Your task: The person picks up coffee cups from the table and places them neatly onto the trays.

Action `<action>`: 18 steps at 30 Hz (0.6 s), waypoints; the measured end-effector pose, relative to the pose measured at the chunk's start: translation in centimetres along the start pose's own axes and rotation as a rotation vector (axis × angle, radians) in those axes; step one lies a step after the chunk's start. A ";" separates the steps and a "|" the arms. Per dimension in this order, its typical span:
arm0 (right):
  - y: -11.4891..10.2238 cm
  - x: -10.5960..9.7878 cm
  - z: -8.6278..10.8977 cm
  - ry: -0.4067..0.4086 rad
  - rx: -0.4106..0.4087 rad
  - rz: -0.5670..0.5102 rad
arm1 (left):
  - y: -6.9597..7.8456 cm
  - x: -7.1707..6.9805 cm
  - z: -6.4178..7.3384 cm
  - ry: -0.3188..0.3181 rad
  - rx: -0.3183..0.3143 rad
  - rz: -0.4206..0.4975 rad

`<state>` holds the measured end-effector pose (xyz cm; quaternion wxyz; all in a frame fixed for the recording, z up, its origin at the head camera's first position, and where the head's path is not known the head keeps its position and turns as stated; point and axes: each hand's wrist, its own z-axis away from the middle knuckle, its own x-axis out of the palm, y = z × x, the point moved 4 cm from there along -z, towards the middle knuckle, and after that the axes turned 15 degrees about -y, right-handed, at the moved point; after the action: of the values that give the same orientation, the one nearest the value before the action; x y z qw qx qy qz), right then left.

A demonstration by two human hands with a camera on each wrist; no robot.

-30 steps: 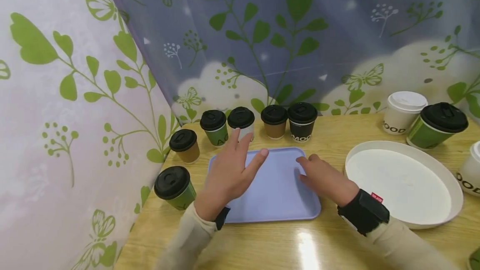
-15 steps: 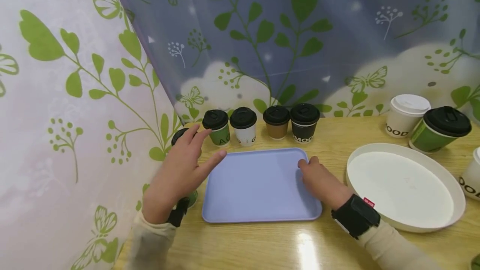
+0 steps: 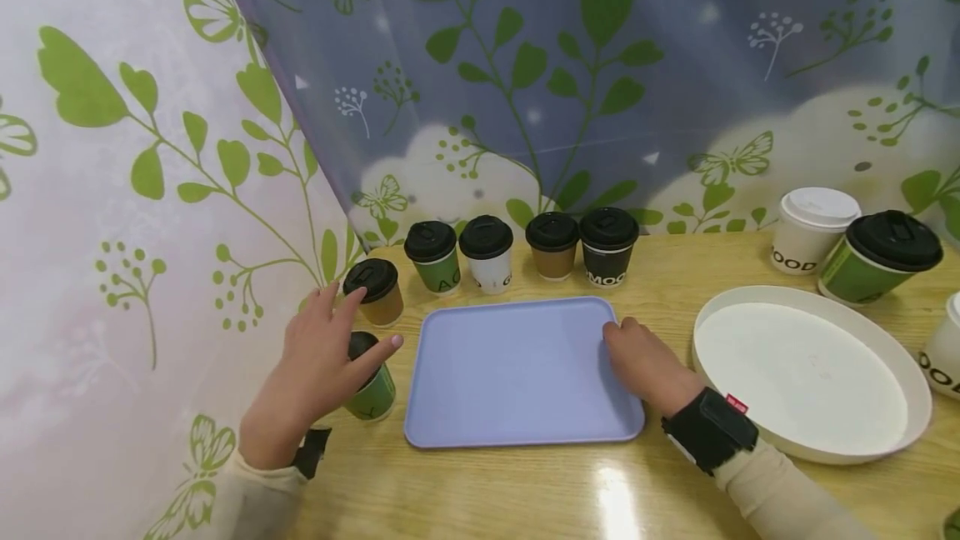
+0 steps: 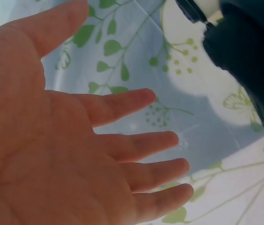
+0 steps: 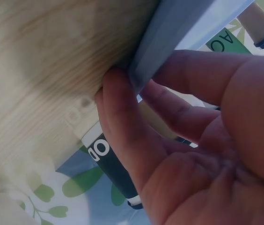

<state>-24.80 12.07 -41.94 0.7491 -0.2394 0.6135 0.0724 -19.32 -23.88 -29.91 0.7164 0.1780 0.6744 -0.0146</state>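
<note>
My right hand (image 3: 647,363) pinches the right rim of a lilac rectangular tray (image 3: 517,373) that carries nothing. In the right wrist view, the thumb lies over the tray edge (image 5: 167,40) while the curled fingers reach under it. At the left, my left hand (image 3: 311,365) hovers with spread fingers, holding nothing; its bare palm (image 4: 62,145) shows in the left wrist view. It partly hides a green paper cup with a black lid (image 3: 375,397). Just beyond the fingertips stands a brown cup with a black lid (image 3: 386,307).
Behind the tray stand a green cup (image 3: 438,273), a white cup (image 3: 491,271), a brown cup (image 3: 553,261) and a black cup (image 3: 606,263), all black-lidded. A round white tray (image 3: 802,373) lies to the right, near a white-lidded cup (image 3: 798,244) and a larger green cup (image 3: 862,273).
My left hand has moved left from over the tray to beside the green cup at the left. My right hand has closed on the tray's right rim.
</note>
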 end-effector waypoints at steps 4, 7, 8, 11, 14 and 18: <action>0.2 0.1 -0.1 -0.017 0.003 -0.009 | -0.9 0.3 0.3 -0.026 -0.029 0.016; 0.3 0.1 -0.1 -0.034 0.007 -0.016 | -1.4 0.6 0.4 -0.038 -0.040 0.011; 0.3 0.1 -0.1 -0.040 0.009 -0.017 | -1.6 0.7 0.4 -0.037 -0.042 0.006; 0.3 0.2 -0.2 -0.061 0.025 -0.019 | -2.1 1.3 0.3 -0.047 -0.053 0.011; 0.5 0.3 -0.2 -0.070 0.039 -0.022 | -2.6 1.9 0.2 -0.061 -0.059 0.041; 0.6 0.3 -0.2 -0.065 0.042 -0.020 | -3.1 2.5 0.0 -0.099 -0.067 0.108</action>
<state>-25.16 12.44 -42.40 0.7743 -0.2272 0.5876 0.0596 -19.90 -26.21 -33.08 0.7541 0.1891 0.6278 0.0381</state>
